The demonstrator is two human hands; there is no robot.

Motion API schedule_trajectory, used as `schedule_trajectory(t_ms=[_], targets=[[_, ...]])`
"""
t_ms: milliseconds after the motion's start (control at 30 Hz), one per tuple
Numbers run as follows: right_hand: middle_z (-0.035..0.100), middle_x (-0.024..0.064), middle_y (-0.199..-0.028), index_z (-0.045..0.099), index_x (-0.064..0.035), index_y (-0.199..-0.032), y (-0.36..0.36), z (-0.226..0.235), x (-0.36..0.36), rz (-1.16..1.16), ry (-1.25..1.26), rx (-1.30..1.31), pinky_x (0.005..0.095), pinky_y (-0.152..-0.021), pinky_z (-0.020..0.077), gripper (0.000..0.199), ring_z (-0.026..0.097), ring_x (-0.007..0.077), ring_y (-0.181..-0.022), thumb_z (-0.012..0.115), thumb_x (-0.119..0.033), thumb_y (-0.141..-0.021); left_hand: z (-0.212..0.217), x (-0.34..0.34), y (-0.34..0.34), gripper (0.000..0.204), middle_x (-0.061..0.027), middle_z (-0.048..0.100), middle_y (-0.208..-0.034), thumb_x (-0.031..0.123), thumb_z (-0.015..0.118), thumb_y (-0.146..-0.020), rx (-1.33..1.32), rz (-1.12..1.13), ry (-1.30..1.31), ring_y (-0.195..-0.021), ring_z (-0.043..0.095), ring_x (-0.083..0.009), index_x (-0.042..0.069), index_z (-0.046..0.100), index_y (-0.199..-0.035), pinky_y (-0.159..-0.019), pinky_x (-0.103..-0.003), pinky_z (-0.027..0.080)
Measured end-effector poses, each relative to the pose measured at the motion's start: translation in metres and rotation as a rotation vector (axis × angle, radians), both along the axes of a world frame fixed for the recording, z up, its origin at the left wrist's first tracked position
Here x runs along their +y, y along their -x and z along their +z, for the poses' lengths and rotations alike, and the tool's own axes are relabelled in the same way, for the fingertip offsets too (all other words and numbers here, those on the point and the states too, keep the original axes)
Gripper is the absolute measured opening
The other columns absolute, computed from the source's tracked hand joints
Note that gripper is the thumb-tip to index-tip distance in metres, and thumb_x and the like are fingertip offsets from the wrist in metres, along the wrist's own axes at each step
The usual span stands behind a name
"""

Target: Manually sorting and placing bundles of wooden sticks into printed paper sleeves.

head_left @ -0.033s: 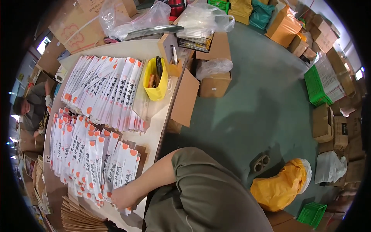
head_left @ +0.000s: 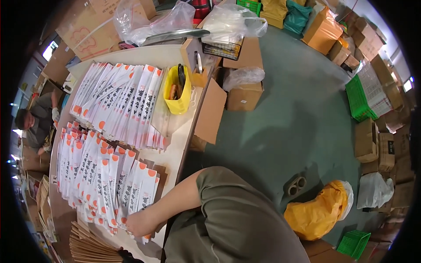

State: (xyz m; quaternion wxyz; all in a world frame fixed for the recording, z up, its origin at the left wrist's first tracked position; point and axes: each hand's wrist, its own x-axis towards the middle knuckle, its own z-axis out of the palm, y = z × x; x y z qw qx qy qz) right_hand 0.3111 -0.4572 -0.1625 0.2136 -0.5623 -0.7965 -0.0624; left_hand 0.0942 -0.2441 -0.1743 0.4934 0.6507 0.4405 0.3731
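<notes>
Long narrow white paper packets (head_left: 90,168) with orange-red round ends and dark print lie overlapping in a near pile on the table. My right hand (head_left: 144,222) is bare and rests at the lower right ends of this pile. Its fingers look curled over a packet, though the fingertips are partly hidden. A second pile of similar packets (head_left: 116,103) spreads beyond it. My left hand does not show. At the bottom edge, a fan of brown strips (head_left: 92,245) lies beside a dark shape that I cannot make out.
A yellow container (head_left: 177,94) with tools stands right of the far pile. Behind are clear plastic bags (head_left: 228,19) and cartons (head_left: 94,30). To the right, a yellow-orange sack (head_left: 318,212) lies on the green floor (head_left: 280,122). Another person (head_left: 41,118) is at far left.
</notes>
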Motion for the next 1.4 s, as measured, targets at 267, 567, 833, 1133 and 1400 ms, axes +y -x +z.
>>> schedule_trajectory(t_ms=[267, 567, 833, 1133, 1400], targets=[[0.064, 0.0139, -0.085, 0.069, -0.0031, -0.078, 0.014, -0.001, -0.001, 0.117, 0.111, 0.044, 0.0400, -0.071, 0.0497, 0.023, 0.062, 0.0305, -0.082, 0.068, -0.025, -0.073, -0.035, 0.019, 0.041, 0.021, -0.0017, 0.058, -0.079, 0.018, 0.068, -0.087, 0.054, 0.163, -0.070, -0.072, 0.055, -0.0150, 0.003, 0.065, -0.102, -0.062, -0.030, 0.044], [0.060, 0.0096, -0.080, 0.064, -0.0028, -0.085, 0.000, 0.001, -0.048, -0.013, -0.040, 0.366, 0.0387, -0.068, 0.0505, 0.011, 0.060, 0.0272, -0.078, 0.065, -0.012, -0.078, 0.011, -0.101, 0.007, 0.024, -0.0051, 0.067, -0.078, 0.018, 0.075, -0.078, 0.188, 0.098, -0.081, -0.071, 0.062, -0.0134, 0.000, 0.067, -0.092, -0.063, -0.029, 0.049], [0.057, 0.0072, -0.077, 0.065, -0.0040, -0.084, -0.006, 0.024, -0.030, -0.280, 0.206, 0.705, 0.0287, -0.061, 0.0460, 0.012, 0.055, 0.0207, -0.067, 0.074, -0.009, -0.077, 0.044, -0.115, 0.056, 0.029, -0.0096, 0.070, -0.083, 0.018, 0.076, -0.078, 0.257, 0.055, -0.010, -0.077, 0.066, -0.0167, -0.001, 0.066, -0.096, -0.070, -0.031, 0.052], [0.052, 0.0003, -0.077, 0.065, 0.0001, -0.083, -0.023, 0.056, -0.021, -0.278, 0.344, 1.126, 0.0237, -0.060, 0.0413, 0.011, 0.049, 0.0072, -0.067, 0.074, -0.005, -0.079, 0.060, -0.104, 0.076, 0.025, -0.0094, 0.069, -0.082, 0.016, 0.074, -0.078, 0.312, -0.075, -0.025, -0.077, 0.065, -0.0176, -0.001, 0.066, -0.094, -0.070, -0.032, 0.051], [0.059, 0.0072, -0.080, 0.068, -0.0038, -0.085, -0.006, 0.071, -0.008, -0.029, -0.103, 0.398, 0.0336, -0.064, 0.0469, 0.018, 0.056, 0.0245, -0.076, 0.075, -0.010, -0.070, 0.064, -0.095, 0.048, 0.024, -0.0115, 0.071, -0.086, 0.017, 0.075, -0.078, 0.283, -0.126, -0.053, -0.082, 0.068, -0.0202, 0.000, 0.068, -0.093, -0.073, -0.034, 0.053]])
